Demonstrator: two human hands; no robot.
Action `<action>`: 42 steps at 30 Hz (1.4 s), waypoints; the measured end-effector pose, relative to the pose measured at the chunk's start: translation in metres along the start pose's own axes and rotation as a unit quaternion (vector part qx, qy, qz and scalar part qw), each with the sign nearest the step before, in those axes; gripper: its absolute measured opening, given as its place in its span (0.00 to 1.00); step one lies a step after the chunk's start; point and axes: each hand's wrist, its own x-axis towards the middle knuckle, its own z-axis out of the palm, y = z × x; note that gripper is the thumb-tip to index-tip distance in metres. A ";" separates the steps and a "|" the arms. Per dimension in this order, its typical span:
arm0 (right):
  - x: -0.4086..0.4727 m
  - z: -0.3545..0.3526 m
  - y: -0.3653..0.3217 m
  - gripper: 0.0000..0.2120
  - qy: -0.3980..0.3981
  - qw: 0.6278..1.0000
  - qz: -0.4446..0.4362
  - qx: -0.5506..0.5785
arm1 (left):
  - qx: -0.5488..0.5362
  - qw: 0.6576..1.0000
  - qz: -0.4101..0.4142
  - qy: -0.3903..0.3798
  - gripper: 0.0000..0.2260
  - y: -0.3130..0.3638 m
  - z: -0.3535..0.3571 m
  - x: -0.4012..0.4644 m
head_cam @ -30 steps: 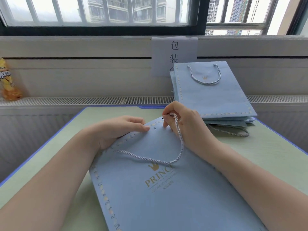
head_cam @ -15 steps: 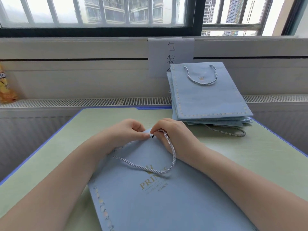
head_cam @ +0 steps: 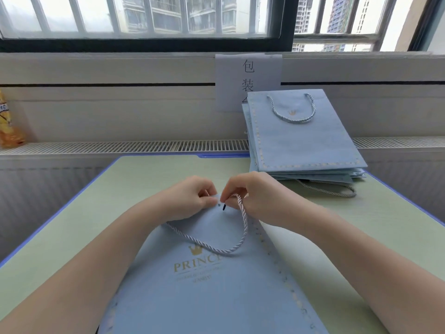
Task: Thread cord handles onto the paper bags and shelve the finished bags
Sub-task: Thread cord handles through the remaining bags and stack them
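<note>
Both hands (head_cam: 224,196) pinching, seemingly, cord (head_cam: 240,227) at bag (head_cam: 216,297) top.

Blue paper bag (head_cam: 204,297) flat on desk (head_cam: 72,237), near edge. Left hand (head_cam: 190,200) pinches bag's top edge; right hand (head_cam: 250,196) pinches cord (head_cam: 216,248) end there. Stack of finished bags (head_cam: 301,145) at far right corner.

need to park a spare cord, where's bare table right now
Free: the green table left of the left hand, out to its blue edge, and the near right strip beside the bag. Crowded: far right corner, under the stack of bags.
</note>
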 end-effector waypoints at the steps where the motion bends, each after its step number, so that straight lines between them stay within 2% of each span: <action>1: 0.000 0.004 -0.001 0.05 0.007 0.999 -0.021 -0.042 | 0.008 1.000 -0.005 0.005 0.10 0.001 0.001 0.001; 4: 0.000 0.012 -0.003 0.07 0.017 0.991 -0.053 -0.121 | -0.006 1.000 -0.026 0.016 0.10 0.003 0.002 0.003; 8: -0.003 0.013 -0.008 0.07 0.009 0.981 -0.074 -0.177 | -0.115 0.992 -0.042 -0.011 0.03 0.004 -0.002 0.001; 13: -0.005 0.011 -0.014 0.08 -0.012 0.968 -0.083 -0.235 | -0.154 0.982 -0.082 -0.069 0.15 0.000 -0.008 -0.003; 18: -0.006 0.009 -0.016 0.10 -0.028 0.963 -0.093 -0.253 | -0.146 0.984 -0.090 -0.056 0.16 0.004 -0.007 -0.004; 21: -0.004 0.009 -0.011 0.09 -0.029 0.968 -0.084 -0.233 | -0.148 0.984 -0.088 -0.043 0.14 0.006 -0.007 -0.005; 27: -0.003 0.012 -0.006 0.07 0.012 0.991 -0.069 -0.115 | -0.152 0.983 -0.096 -0.033 0.09 0.007 -0.008 -0.004; 32: -0.002 0.013 -0.012 0.07 -0.004 0.991 -0.077 -0.108 | -0.181 0.976 -0.121 -0.016 0.04 0.010 -0.013 -0.004; 38: 0.000 0.014 -0.010 0.05 0.062 0.995 -0.071 -0.030 | -0.278 0.955 -0.105 -0.022 0.05 0.014 -0.018 -0.008; 40: -0.001 0.014 -0.012 0.06 0.065 0.996 -0.060 -0.025 | -0.288 0.950 -0.114 -0.033 0.04 0.015 -0.020 -0.010; 42: -0.002 0.013 -0.013 0.09 0.059 0.997 -0.042 -0.022 | -0.295 0.947 -0.121 -0.043 0.07 0.015 -0.022 -0.012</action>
